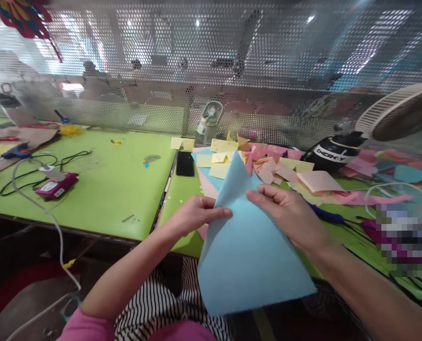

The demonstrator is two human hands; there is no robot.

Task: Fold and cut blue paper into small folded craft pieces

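Observation:
A large light-blue sheet of paper [250, 265] hangs in front of me over the table's near edge, its top drawn to a point. My left hand [206, 213] pinches its left edge, with the thumb lying on the face of the sheet. Higher on the right side, my right hand [285, 208] grips the same sheet between thumb and fingers. Behind it lie yellow paper pieces [220, 169] and pink paper scraps [268, 170], partly covered by the sheet.
A black phone [185, 164] and a clear bottle [209, 124] stand near the perforated metal screen [154, 57]. On the right are a fan [399, 111] with a black base and a blue-handled tool [324, 213]. A magenta power box [57, 185] with cables sits left.

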